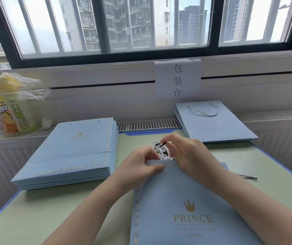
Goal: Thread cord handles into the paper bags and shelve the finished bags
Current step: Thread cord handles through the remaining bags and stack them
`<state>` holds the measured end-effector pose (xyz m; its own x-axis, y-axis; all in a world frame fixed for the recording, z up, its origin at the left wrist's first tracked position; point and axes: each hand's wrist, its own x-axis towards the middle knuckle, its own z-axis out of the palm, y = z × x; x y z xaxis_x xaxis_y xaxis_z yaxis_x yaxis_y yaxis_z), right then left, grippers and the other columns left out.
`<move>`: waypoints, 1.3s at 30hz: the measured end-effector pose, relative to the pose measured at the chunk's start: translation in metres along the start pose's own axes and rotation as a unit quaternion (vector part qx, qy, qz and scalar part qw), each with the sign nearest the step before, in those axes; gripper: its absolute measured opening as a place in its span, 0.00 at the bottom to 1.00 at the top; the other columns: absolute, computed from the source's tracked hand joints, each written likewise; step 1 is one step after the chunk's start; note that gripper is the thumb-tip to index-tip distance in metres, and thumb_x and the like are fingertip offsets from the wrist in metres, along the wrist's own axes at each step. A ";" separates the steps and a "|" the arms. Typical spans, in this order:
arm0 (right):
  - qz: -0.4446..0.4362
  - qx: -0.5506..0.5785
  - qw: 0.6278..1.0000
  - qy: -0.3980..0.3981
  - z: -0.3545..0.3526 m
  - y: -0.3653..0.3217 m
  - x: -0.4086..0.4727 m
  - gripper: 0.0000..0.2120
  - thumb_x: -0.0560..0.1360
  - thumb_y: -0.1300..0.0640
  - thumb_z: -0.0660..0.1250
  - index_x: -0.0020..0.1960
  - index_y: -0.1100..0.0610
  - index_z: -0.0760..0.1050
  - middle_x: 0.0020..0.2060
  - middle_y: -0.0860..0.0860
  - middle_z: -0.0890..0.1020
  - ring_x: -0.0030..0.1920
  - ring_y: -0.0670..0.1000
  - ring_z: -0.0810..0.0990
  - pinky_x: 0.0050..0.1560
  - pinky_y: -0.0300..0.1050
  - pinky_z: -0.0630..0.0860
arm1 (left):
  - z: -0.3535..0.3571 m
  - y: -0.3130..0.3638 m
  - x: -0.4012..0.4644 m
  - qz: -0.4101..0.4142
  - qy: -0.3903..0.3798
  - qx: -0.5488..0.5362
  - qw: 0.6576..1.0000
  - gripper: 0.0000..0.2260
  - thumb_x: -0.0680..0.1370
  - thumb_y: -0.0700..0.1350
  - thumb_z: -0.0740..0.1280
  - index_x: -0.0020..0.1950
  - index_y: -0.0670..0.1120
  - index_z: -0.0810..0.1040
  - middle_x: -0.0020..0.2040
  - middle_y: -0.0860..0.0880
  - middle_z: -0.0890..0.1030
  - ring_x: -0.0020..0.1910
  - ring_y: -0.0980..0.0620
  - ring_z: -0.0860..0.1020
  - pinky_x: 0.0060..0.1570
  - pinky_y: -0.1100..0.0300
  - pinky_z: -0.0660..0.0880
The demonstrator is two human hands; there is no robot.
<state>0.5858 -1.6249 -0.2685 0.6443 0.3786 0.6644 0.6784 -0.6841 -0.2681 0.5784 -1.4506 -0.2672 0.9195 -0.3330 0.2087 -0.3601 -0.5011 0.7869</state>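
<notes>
Nearest the camera, a flat pale-blue paper bag (177, 206) printed with a gold crown and the word PRINCE lies on the pale-green table top (56, 206), its open top edge pointing away from the person. The left hand (140, 163) pinches that top edge, thumb lying along the front of the paper and the fingers curled behind it. The right hand (186, 152) rests over the same edge just beside the left, its fingertips pinching the black tip of a white twisted cord (159, 149); the rest of the cord sits bunched in loops between the two hands, just above the bag's mouth. Whether the tip has entered a hole in the bag cannot be told.

To the right, near the right forearm, a loose cord end with a black tip (248, 177) lies on the table.

Farther left sits a neat stack of flat pale-blue bags without handles (74, 149), punch holes visible along the top one's far edge. Farther right, a smaller stack of pale-blue bags (216, 124) carries a bag with a white cord handle already fitted.

Behind, on the white slatted ledge (148, 123), stand two drink bottles with yellow and green labels (10, 110), partly draped by a crumpled clear plastic bag (25, 87). A white paper sign with three black characters (177, 79) is fixed below the dark-framed barred window (102, 23).
</notes>
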 end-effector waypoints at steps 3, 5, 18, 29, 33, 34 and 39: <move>-0.020 -0.002 1.000 0.000 0.000 0.001 0.002 0.08 0.77 0.59 0.59 0.49 0.59 0.77 0.38 0.49 0.79 0.35 0.47 0.72 0.37 0.42 0.72 | -0.001 -0.001 -0.001 0.009 0.012 0.009 1.000 0.07 0.73 0.39 0.71 0.42 0.49 0.75 0.42 0.51 0.77 0.41 0.56 0.75 0.44 0.63 0.72; -0.038 -0.011 0.999 -0.019 0.001 0.001 0.003 0.09 0.77 0.59 0.59 0.48 0.59 0.77 0.40 0.50 0.79 0.37 0.50 0.76 0.38 0.45 0.74 | -0.003 -0.002 0.000 0.020 0.039 0.013 0.999 0.09 0.73 0.38 0.71 0.40 0.49 0.74 0.40 0.53 0.77 0.40 0.57 0.75 0.42 0.65 0.71; -0.099 -0.047 0.991 -0.071 0.011 -0.013 -0.001 0.05 0.73 0.61 0.63 0.45 0.58 0.78 0.37 0.52 0.76 0.32 0.54 0.75 0.30 0.45 0.73 | -0.010 -0.006 0.002 -0.005 0.046 0.018 0.999 0.08 0.76 0.39 0.69 0.42 0.51 0.74 0.41 0.46 0.81 0.37 0.54 0.77 0.37 0.67 0.70; -0.069 -0.045 0.995 -0.064 0.011 -0.014 -0.002 0.02 0.73 0.62 0.63 0.42 0.57 0.73 0.37 0.51 0.77 0.34 0.54 0.74 0.32 0.47 0.72 | -0.012 -0.004 -0.001 -0.053 0.026 -0.080 0.995 0.03 0.77 0.37 0.67 0.48 0.44 0.80 0.45 0.43 0.84 0.39 0.55 0.79 0.32 0.69 0.72; -0.086 -0.112 0.988 -0.059 0.012 -0.018 -0.001 0.09 0.67 0.69 0.70 0.38 0.60 0.72 0.33 0.52 0.73 0.29 0.51 0.68 0.26 0.45 0.69 | -0.012 -0.003 -0.001 -0.051 0.033 -0.088 0.994 0.03 0.76 0.37 0.68 0.46 0.45 0.80 0.45 0.44 0.84 0.41 0.52 0.80 0.40 0.61 0.75; -0.091 -0.134 0.985 -0.053 0.012 -0.019 -0.001 0.11 0.65 0.70 0.71 0.37 0.59 0.71 0.33 0.51 0.72 0.30 0.50 0.65 0.26 0.43 0.66 | -0.012 -0.003 -0.001 -0.050 0.033 -0.089 0.994 0.04 0.76 0.37 0.68 0.46 0.46 0.80 0.44 0.44 0.84 0.42 0.51 0.81 0.43 0.58 0.76; -0.105 -0.178 0.978 -0.039 0.014 -0.021 -0.002 0.16 0.60 0.71 0.74 0.36 0.57 0.69 0.32 0.50 0.70 0.32 0.48 0.60 0.28 0.39 0.61 | -0.012 0.000 -0.002 -0.041 0.037 -0.088 0.995 0.05 0.75 0.37 0.69 0.46 0.47 0.80 0.45 0.44 0.84 0.42 0.54 0.80 0.48 0.57 0.76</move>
<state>0.5748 -1.6021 -0.2743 0.5378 0.5710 0.6203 0.6419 -0.7543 0.1378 0.5784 -1.4398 -0.2609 0.9561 -0.2344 0.1759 -0.2559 -0.3746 0.8912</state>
